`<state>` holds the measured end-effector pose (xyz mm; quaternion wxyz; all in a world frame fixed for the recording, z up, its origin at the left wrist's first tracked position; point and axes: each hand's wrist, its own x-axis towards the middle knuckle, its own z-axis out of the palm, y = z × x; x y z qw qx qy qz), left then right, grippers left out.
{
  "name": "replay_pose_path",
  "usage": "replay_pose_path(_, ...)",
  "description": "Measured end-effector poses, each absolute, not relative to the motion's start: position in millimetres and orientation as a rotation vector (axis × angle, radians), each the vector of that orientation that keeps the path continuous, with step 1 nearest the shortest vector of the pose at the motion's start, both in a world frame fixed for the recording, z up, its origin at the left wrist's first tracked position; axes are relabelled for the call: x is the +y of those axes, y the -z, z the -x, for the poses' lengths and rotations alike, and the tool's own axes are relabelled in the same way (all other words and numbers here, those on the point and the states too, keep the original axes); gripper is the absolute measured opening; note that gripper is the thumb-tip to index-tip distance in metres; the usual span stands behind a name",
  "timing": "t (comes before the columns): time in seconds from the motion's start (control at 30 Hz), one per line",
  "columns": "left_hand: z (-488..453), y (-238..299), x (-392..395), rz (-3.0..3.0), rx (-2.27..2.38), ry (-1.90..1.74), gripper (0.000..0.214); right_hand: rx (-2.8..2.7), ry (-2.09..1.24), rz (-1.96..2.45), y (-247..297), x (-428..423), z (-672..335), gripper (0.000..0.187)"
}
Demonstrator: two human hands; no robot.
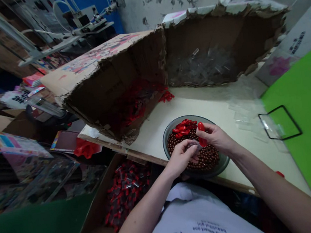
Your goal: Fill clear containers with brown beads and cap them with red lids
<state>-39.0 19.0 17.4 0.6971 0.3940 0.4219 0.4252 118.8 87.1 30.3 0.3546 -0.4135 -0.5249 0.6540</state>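
Over a grey bowl [224,164] full of small brown balls [206,159], both of my hands are close together. My right hand [216,137] is closed on a red plastic piece [202,134], a long rounded shape held upright. In my left hand [183,154], the fingers pinch a small clear plastic container [195,144] with something dark in it, partly hidden by the fingers. Several more red plastic pieces [183,128] lie on the balls at the far side of the bowl.
Behind the bowl, one cut-open carton [103,62] holds red pieces and another carton [185,33] holds clear plastic parts. More clear parts [242,117] lie on the white table [157,131]. A floor box [92,230] contains many red-and-clear items. A green panel [310,112] stands at right.
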Motion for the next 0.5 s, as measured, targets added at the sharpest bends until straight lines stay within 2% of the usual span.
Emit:
replay_pose_path(0.43,35,-22,19,-0.982,0.946,-0.894,0.037,-1.126,-2.078,0.979,-22,74,-103,0.028)
replay_pose_path(0.5,35,-24,20,-0.978,0.941,-0.884,0.037,-1.118,-2.146,0.943,-25,71,-100,0.035)
